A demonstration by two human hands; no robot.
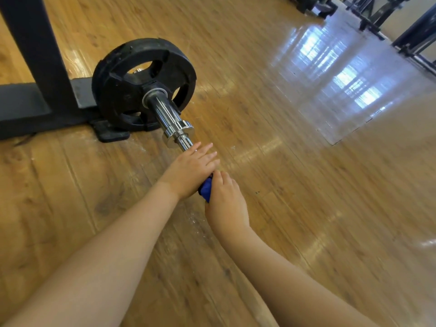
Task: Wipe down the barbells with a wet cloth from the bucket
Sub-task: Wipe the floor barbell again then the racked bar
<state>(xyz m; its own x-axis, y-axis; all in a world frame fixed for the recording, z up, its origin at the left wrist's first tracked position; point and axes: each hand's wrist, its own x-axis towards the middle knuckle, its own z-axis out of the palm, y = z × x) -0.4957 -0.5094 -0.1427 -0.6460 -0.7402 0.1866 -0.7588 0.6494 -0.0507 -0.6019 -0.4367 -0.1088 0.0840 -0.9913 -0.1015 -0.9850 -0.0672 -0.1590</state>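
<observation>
A chrome barbell point(169, 119) lies on the wooden floor, running from a black weight plate point(122, 83) at upper left down toward me. My left hand point(193, 167) lies flat on the bar just below the chrome collar, fingers straight. Directly behind it my right hand point(224, 201) grips a blue cloth point(206, 188) wrapped on the bar. The bar under both hands is hidden. No bucket is in view.
A black rack upright and its base point(35, 67) stand at the left, touching the plate. A shiny clear floor mat point(342, 74) lies at the upper right. Dark machine frames point(405, 31) line the far right corner.
</observation>
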